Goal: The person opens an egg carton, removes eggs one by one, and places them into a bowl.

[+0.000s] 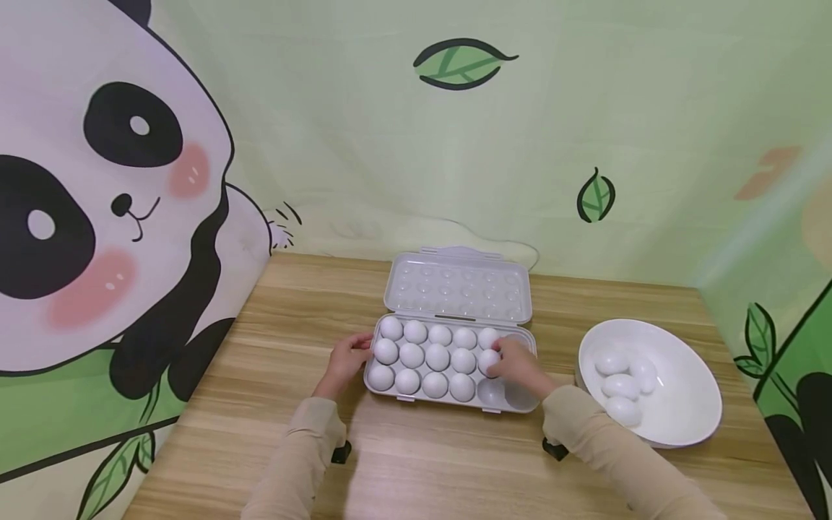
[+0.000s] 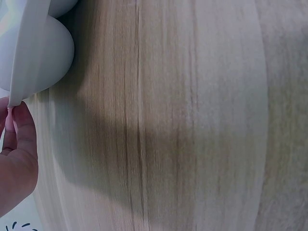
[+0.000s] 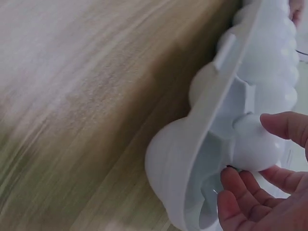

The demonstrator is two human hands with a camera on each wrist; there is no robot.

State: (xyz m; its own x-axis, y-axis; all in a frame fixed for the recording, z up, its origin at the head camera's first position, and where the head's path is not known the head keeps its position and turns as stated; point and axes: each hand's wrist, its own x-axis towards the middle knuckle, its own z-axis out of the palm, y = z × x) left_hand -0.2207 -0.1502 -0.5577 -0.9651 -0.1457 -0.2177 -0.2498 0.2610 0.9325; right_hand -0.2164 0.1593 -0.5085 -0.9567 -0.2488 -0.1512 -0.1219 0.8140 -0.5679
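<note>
A white plastic egg box (image 1: 422, 399) lies with its lid (image 1: 460, 289) folded back, its tray holding several white eggs (image 1: 437, 357) in rows. My left hand (image 1: 347, 362) is at the tray's left end; in the left wrist view, its thumb and fingers (image 2: 24, 125) pinch the rim (image 2: 21, 53). At the right end, my right hand (image 1: 522, 367) pinches an egg (image 3: 257, 142) seated in the middle row, thumb on one side and fingers on the other. Two front-right cups (image 1: 492, 393) hold no egg. My right hand hides part of the rightmost column.
To the right stands a large white bowl (image 1: 689, 397) with several white eggs (image 1: 620, 388) in it. The wooden table (image 1: 422, 462) meets a printed cloth backdrop (image 1: 338, 144) at the back. A thin cord (image 1: 500, 240) runs behind the lid.
</note>
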